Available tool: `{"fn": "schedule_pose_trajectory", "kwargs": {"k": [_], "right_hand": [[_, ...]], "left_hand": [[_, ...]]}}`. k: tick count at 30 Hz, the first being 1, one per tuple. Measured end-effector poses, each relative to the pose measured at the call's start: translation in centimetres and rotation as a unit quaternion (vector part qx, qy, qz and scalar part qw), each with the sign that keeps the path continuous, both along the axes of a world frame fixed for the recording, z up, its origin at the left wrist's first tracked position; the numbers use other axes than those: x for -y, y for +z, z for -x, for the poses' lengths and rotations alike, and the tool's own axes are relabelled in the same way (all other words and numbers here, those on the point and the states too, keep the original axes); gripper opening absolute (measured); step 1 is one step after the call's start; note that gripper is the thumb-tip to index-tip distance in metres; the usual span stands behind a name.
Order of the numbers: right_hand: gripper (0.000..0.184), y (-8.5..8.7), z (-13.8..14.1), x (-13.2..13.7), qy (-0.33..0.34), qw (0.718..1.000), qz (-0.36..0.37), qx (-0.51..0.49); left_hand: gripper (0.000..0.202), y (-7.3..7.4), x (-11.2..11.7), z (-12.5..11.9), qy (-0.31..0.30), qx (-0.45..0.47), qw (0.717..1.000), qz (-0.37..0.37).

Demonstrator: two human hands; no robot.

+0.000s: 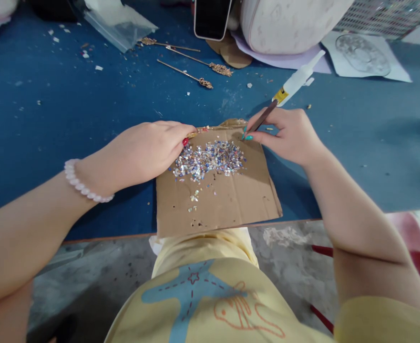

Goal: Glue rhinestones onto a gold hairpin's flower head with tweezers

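My left hand [141, 151] rests at the upper left of a cardboard piece [217, 205], its fingers closed on a small gold-coloured piece [192, 135]. The fingers hide most of that piece. Close beside it, a heap of tiny shiny chips [213, 158], white, blue and purple, is spread over the cardboard, with a few loose ones below. At the upper right corner, my right hand [284, 131] pinches slim dark brown tweezers [263, 116] between thumb and fingers. Their tip points down at the cardboard, near the heap's right side.
Behind the right hand lies a white glue bottle [299, 78] with a yellow label. Several gold hairpins [195, 76] lie farther back, near a plastic bag [124, 28]. A phone [212, 19], a pale rounded bag [288, 24] and a printed sheet [365, 55] line the back.
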State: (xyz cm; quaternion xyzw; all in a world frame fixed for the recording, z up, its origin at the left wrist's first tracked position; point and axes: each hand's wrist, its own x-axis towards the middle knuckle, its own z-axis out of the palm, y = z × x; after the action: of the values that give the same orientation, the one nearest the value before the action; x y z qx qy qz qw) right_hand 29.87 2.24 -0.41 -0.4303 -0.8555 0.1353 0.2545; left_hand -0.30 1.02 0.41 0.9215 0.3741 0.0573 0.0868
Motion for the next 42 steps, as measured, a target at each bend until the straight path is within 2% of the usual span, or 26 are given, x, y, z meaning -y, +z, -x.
{"fn": "schedule_pose_trajectory", "kwargs": {"k": [9,14,24,33,38,42], "right_hand": [[0.014,0.6,0.2,0.3,0.013,0.999,-0.002,0.029],[0.018,0.9,0.2,0.6,0.05,0.997,-0.013,0.051],[0.014,0.8,0.0,0.5,-0.001,0.997,0.005,0.071],[0.017,0.7,0.0,0.3,0.04,0.998,0.028,0.032],[0.016,1.0,-0.5,0.1,0.096,0.995,0.019,0.016],[0.016,1.4,-0.8,0.3,0.093,0.995,0.03,0.027]], "left_hand": [[0.042,-0.1,-0.1,0.0,-0.005,0.008,1.0,-0.011],[0.042,-0.1,0.0,-0.1,-0.002,0.013,1.0,-0.008],[0.042,-0.1,0.0,0.0,-0.009,0.008,1.0,-0.012],[0.041,-0.1,-0.1,0.0,-0.011,0.009,1.0,-0.011],[0.042,0.0,0.0,0.0,0.001,0.011,1.0,0.003],[0.043,0.1,0.0,-0.1,0.006,0.013,1.0,0.014]]}}
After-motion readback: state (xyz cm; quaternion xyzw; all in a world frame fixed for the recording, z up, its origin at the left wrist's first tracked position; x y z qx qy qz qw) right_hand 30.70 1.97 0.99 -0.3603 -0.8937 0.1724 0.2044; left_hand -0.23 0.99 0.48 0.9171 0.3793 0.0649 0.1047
